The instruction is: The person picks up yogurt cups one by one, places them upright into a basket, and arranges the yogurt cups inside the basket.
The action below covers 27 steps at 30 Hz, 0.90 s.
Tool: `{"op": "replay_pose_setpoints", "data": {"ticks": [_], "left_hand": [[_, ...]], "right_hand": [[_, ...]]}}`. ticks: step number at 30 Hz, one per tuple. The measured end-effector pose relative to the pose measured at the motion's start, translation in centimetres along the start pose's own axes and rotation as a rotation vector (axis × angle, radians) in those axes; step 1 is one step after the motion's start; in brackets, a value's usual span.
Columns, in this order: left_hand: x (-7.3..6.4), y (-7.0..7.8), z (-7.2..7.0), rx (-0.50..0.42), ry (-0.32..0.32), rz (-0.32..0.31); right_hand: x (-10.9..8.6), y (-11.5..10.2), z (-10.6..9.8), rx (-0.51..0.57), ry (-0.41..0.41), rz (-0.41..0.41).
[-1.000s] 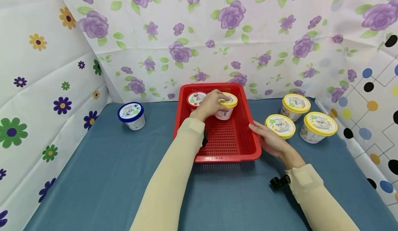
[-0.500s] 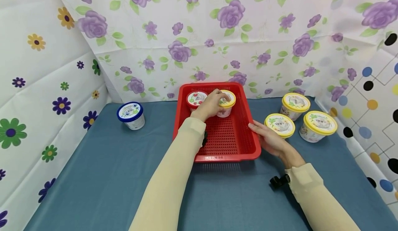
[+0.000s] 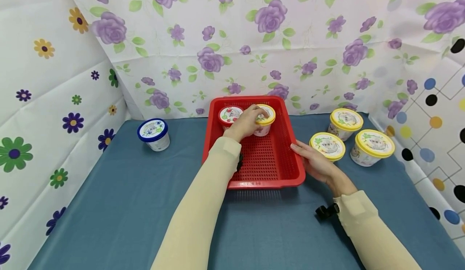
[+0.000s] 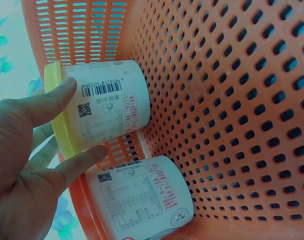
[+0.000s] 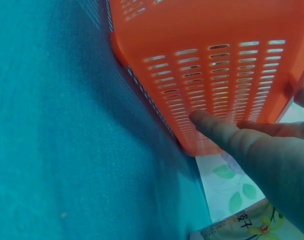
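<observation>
My left hand (image 3: 246, 122) reaches into the red plastic basket (image 3: 267, 184), its fingers and thumb spread round the lid of a yellow-lidded tub (image 3: 263, 131). That tub stands near the back of the basket, beside a red-lidded tub (image 3: 229, 116) partly hidden by the hand. In the left wrist view, one fingertip presses the side of the yellow-lidded tub (image 4: 107, 110), and the red-lidded tub (image 4: 147, 195) sits close by. My right hand (image 3: 319, 163) holds the basket's right side, with a finger along the slotted outer wall (image 5: 217, 85) in the right wrist view.
To the right of the basket stand three more yellow-lidded tubs: a near one (image 3: 327, 145), a back one (image 3: 346, 122) and a right one (image 3: 372, 149). A blue-lidded tub (image 3: 153, 135) is on the left of the blue cloth (image 3: 120, 205). Flowered sheets (image 3: 239, 28) hang behind.
Within the basket, the yellow-lidded tub has shifted slightly back and left, beside the red-lidded one, with my left hand on it. My right hand keeps its place at the basket.
</observation>
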State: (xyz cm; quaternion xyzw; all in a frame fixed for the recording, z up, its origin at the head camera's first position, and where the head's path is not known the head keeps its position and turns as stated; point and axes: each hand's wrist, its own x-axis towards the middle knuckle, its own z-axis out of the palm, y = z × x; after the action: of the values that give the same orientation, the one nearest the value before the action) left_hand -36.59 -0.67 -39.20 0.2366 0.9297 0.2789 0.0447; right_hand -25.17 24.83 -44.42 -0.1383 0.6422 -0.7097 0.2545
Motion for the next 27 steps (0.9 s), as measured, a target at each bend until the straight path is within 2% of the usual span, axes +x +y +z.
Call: {"op": "replay_pose_setpoints", "data": {"ticks": [7,9,14,20,23,27], "left_hand": [[-0.4,0.3,-0.7,0.013,-0.013,0.013],[-0.6,0.6,-1.3,0.019,-0.018,0.025],[-1.5,1.0,-3.2,-0.038,-0.031,0.050],[-2.4,0.2,-5.5,-0.070,0.039,0.088],[-2.8,-0.4,-6.3,-0.078,0.066,0.063],[-3.3,-1.1,-7.0,-0.078,0.067,0.029]], "right_hand": [[0.0,0.0,0.0,0.003,-0.010,-0.004],[0.0,0.1,-0.1,0.004,-0.012,-0.005],[0.1,0.1,-0.3,0.003,-0.010,-0.004],[0.1,0.0,-0.2,0.002,-0.005,0.003],[0.0,-0.1,-0.1,0.000,0.000,0.002],[0.0,-0.2,0.1,0.003,0.000,0.005]]}}
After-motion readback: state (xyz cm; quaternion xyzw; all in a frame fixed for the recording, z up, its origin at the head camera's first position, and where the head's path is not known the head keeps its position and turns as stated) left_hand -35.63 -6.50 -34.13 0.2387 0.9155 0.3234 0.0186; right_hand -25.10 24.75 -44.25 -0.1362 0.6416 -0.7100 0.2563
